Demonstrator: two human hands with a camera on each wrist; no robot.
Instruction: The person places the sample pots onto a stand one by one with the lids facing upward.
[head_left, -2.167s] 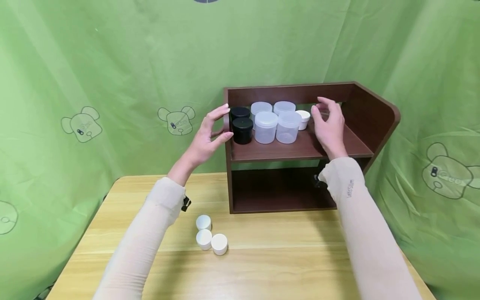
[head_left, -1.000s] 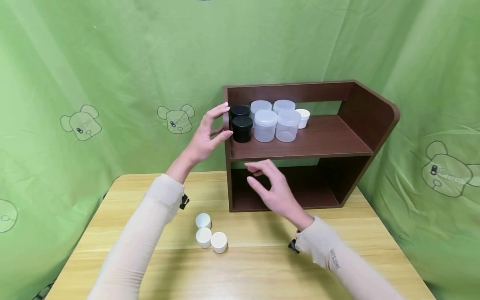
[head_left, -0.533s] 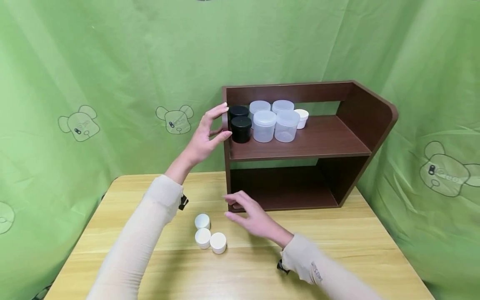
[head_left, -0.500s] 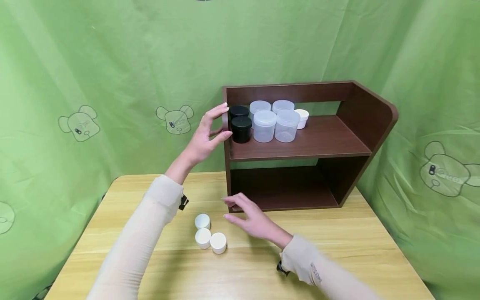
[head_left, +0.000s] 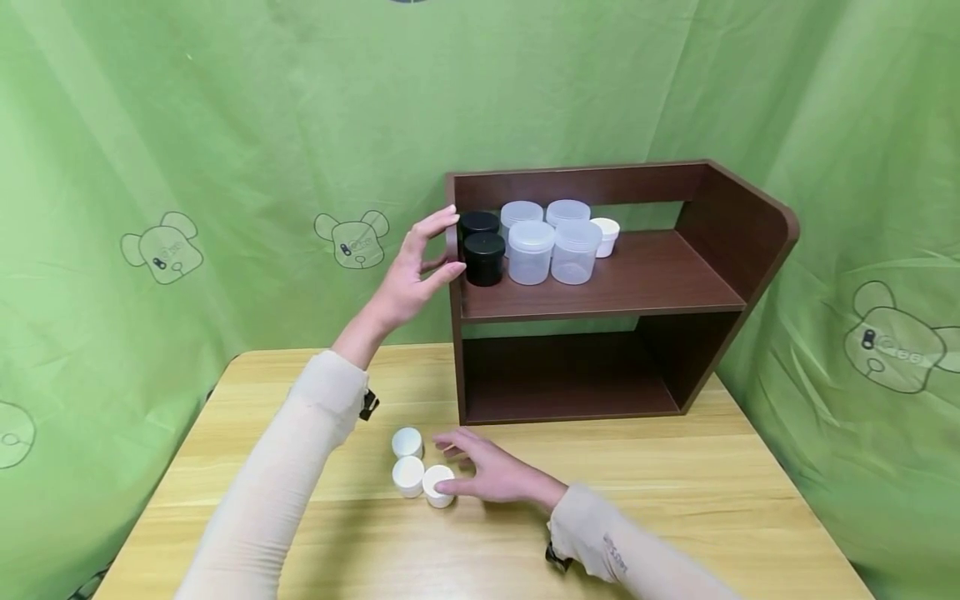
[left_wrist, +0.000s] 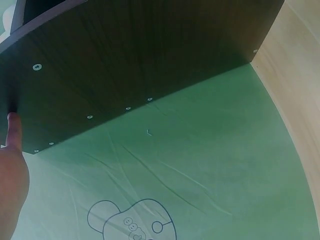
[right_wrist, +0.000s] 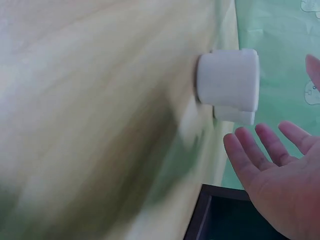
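Note:
My left hand [head_left: 408,279] holds the left side panel of a dark brown shelf [head_left: 675,275], its fingertips and thumb at the panel's front edge beside the black jars [head_left: 484,260]. In the left wrist view one finger [left_wrist: 15,132] lies against the panel's outer face. My right hand [head_left: 495,475] is low over the table by three small white lidded jars. Its thumb overlaps the nearest white jar [head_left: 437,498] in the head view; the other white jars [head_left: 407,475] stand just left. The right wrist view shows the fingers [right_wrist: 245,152] spread, apart from the white jar [right_wrist: 227,80].
On the upper shelf stand two black jars, several translucent jars [head_left: 531,258] and one small white jar [head_left: 608,237] at their right. The lower shelf [head_left: 570,383] lies behind my right hand. A green curtain [head_left: 225,125] hangs round the wooden table [head_left: 600,533].
My right hand has come down from beside the upper shelf's white jar, moving left and towards me to the white jars on the table. The left hand has stayed at the panel.

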